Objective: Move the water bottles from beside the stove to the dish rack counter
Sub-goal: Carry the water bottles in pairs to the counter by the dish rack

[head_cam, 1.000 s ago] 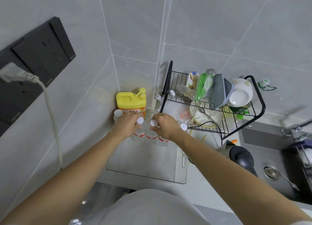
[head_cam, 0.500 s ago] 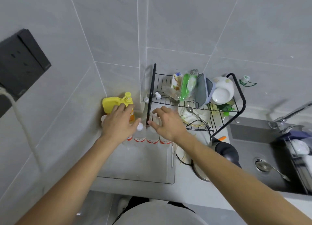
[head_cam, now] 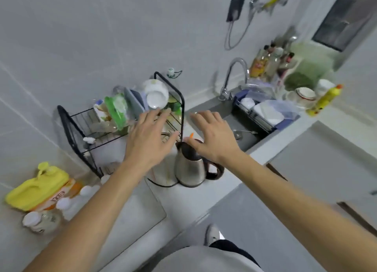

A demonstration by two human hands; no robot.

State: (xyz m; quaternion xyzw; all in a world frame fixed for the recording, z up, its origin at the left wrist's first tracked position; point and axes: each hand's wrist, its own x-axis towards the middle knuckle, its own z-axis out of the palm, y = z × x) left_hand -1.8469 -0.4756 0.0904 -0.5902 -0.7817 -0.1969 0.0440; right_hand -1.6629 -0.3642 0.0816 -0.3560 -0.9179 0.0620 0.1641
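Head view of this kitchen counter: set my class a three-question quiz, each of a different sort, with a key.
1. True or false: the left hand grips a water bottle.
2. Which stands nearest the water bottles? A) the yellow jug B) the tap C) the kettle
3. Fill in: the white bowl sits on the dish ____.

Key: 1. False, both it and the right hand are open and hold nothing. 2. A. 3. rack.

Both hands, left hand (head_cam: 148, 141) and right hand (head_cam: 212, 138), spread above kettle (head_cam: 189, 165).
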